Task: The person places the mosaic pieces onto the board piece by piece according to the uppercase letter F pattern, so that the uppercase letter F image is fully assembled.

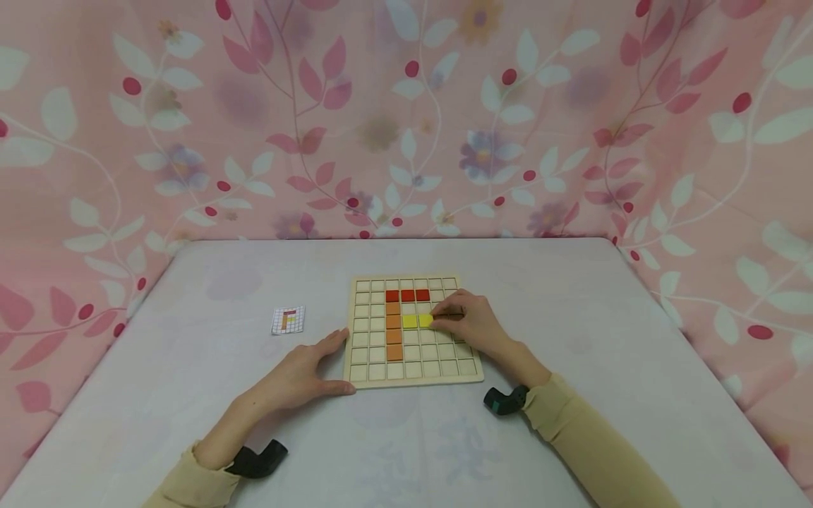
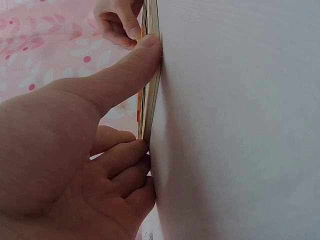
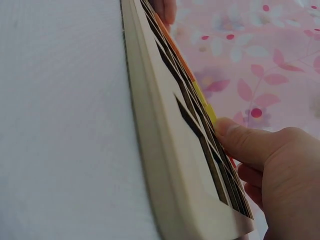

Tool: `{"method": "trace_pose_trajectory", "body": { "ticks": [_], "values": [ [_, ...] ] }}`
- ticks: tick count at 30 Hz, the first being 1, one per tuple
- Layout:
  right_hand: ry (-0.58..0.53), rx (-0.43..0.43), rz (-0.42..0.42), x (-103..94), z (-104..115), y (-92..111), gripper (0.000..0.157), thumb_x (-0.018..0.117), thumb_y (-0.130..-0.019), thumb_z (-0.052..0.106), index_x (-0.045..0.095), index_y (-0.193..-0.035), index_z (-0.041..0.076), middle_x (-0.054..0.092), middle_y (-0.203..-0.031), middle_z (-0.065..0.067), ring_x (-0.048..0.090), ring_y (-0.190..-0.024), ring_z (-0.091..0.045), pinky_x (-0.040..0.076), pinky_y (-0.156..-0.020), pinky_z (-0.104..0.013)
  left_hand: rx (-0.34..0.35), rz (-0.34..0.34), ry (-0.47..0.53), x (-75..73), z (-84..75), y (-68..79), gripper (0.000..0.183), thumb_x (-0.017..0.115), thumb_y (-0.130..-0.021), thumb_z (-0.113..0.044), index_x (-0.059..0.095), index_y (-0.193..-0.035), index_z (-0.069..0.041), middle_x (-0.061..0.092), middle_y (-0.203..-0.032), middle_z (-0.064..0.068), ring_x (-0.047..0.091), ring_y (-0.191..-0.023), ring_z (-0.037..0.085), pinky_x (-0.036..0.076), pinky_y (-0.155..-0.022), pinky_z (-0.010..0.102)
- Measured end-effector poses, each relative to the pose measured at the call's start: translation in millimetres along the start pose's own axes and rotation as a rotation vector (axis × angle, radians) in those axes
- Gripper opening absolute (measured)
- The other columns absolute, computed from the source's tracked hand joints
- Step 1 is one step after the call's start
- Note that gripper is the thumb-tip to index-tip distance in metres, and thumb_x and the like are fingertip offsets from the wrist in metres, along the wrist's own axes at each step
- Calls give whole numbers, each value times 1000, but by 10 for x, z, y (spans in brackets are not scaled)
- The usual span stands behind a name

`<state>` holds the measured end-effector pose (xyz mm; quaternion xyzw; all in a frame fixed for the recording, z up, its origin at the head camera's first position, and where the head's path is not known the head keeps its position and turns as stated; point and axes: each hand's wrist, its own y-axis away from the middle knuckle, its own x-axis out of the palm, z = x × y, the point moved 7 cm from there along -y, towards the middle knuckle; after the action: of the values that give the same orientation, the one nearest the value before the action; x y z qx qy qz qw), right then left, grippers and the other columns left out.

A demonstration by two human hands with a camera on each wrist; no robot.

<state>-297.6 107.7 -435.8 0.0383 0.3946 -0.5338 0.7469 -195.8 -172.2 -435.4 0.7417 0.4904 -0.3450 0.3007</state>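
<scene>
A square wooden grid board (image 1: 413, 384) lies flat on the table. Three red tiles (image 1: 407, 295) form a row in it, and several orange tiles (image 1: 394, 337) run down a column. To the right of that column sits one yellow tile (image 1: 410, 321). My right hand (image 1: 476, 324) pinches a second yellow tile (image 1: 425, 322) beside it; in the right wrist view the thumb touches this tile's edge (image 3: 212, 112). My left hand (image 1: 295, 377) rests against the board's left side, with thumb near the front corner and fingers farther back, as the left wrist view also shows.
A small printed card (image 1: 288, 320) with a coloured grid pattern lies left of the board. The table (image 1: 571, 296) has a pale cloth, and floral curtains (image 1: 406, 141) hang behind and at both sides. A black wrist device (image 1: 259, 460) sits at each cuff.
</scene>
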Motion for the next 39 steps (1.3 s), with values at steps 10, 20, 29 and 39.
{"method": "trace_pose_trajectory", "body": {
  "ticks": [10,20,29,39],
  "values": [
    [-11,-55,-19,12,14,26,21,86,-78,22,79,-97,15,70,-94,5,61,-92,-10,55,-80,-26,0,1,6,4,-8,28,102,82,-77,-52,34,-156,-10,38,-159,14,34,-147,34,35,-115,53],
    [-19,-89,-23,-3,33,45,21,86,-79,19,79,-97,12,71,-95,3,61,-93,-12,56,-80,-27,4,1,7,10,-31,37,102,81,-77,-53,34,-157,-11,37,-159,13,33,-147,34,35,-115,53],
    [-34,-76,-3,40,65,83,22,86,-80,20,79,-98,11,70,-96,3,61,-95,-13,56,-82,-28,-10,3,14,34,-8,74,102,83,-76,-52,34,-156,-11,37,-159,13,34,-147,33,35,-115,53],
    [-12,-106,-16,39,99,111,23,87,-78,19,79,-98,11,71,-96,5,61,-94,-12,56,-80,-28,-23,0,29,73,20,96,104,84,-74,-53,34,-156,-12,36,-160,11,33,-148,32,35,-115,52]
  ]
}}
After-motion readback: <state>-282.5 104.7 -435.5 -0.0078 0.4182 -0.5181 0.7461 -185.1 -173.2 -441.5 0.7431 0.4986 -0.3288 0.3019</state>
